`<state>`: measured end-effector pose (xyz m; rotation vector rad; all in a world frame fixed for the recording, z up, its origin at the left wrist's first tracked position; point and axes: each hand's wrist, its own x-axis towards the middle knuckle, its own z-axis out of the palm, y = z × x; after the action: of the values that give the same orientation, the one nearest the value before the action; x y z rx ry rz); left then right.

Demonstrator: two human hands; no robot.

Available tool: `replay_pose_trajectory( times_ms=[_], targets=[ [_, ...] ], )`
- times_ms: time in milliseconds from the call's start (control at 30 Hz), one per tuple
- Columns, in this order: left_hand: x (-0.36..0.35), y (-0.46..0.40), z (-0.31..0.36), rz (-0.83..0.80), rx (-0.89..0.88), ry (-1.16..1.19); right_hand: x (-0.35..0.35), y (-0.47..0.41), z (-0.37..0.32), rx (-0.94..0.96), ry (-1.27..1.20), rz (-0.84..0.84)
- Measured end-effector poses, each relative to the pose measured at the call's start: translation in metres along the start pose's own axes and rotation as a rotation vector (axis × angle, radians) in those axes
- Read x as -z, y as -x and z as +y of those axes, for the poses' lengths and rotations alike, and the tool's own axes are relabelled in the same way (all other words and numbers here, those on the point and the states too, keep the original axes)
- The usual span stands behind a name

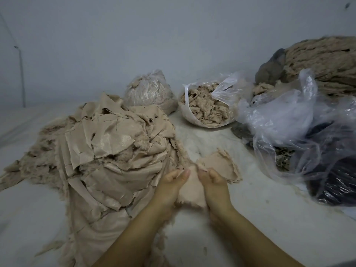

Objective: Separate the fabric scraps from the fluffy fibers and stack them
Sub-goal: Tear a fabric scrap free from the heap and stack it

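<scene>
A big heap of beige fabric scraps (107,151) with tufts of fluffy fibre between the layers fills the left and middle of the white surface. My left hand (171,185) and my right hand (213,183) both pinch the top edge of one beige fabric scrap (190,191) that hangs between them, close to the heap's right side. A small stack of beige scraps (221,164) lies flat just behind my right hand. An open plastic bag holds fluffy fibre (208,106) at the back middle.
A tied plastic bag of fibre (150,89) stands behind the heap. Loose clear plastic bags (285,116) with dark contents (337,182) crowd the right side. A large mound of beige shredded material (323,60) rises at the back right against the wall.
</scene>
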<state>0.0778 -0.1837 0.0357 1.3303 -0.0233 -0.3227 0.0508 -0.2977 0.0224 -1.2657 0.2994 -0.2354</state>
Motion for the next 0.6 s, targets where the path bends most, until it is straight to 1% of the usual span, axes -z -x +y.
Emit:
replay_pose_trajectory(
  times_ms=[33,100,167,233,267,333,400,467,500,600],
  targets=[
    [0.003,-0.002,0.000,0.092,-0.047,-0.046,0.001,-0.001,-0.001,0.037,0.002,0.080],
    [0.016,-0.008,-0.002,0.254,-0.102,-0.104,0.006,-0.004,-0.002,0.090,0.025,0.147],
    [0.030,-0.013,-0.002,0.366,-0.172,-0.138,0.015,-0.006,-0.004,0.149,0.065,0.186],
    [0.037,-0.015,-0.003,0.422,-0.284,-0.196,0.019,-0.008,-0.007,0.221,0.152,0.185],
    [0.035,-0.016,-0.004,0.400,-0.317,-0.232,0.018,-0.007,-0.007,0.245,0.209,0.152],
    [0.022,-0.016,-0.005,0.241,-0.298,-0.244,0.010,-0.004,-0.005,0.256,0.282,0.060],
    [0.008,-0.016,-0.010,0.072,-0.274,-0.325,0.000,0.000,-0.002,0.229,0.260,-0.043],
    [0.001,-0.015,-0.015,-0.033,-0.272,-0.367,-0.005,0.002,0.000,0.194,0.222,-0.091],
    [0.001,-0.015,-0.017,-0.046,-0.262,-0.372,-0.003,-0.001,-0.001,0.199,0.218,-0.073],
    [0.005,-0.020,-0.014,0.037,-0.266,-0.412,0.012,-0.018,-0.009,0.263,0.308,0.025]
  ],
)
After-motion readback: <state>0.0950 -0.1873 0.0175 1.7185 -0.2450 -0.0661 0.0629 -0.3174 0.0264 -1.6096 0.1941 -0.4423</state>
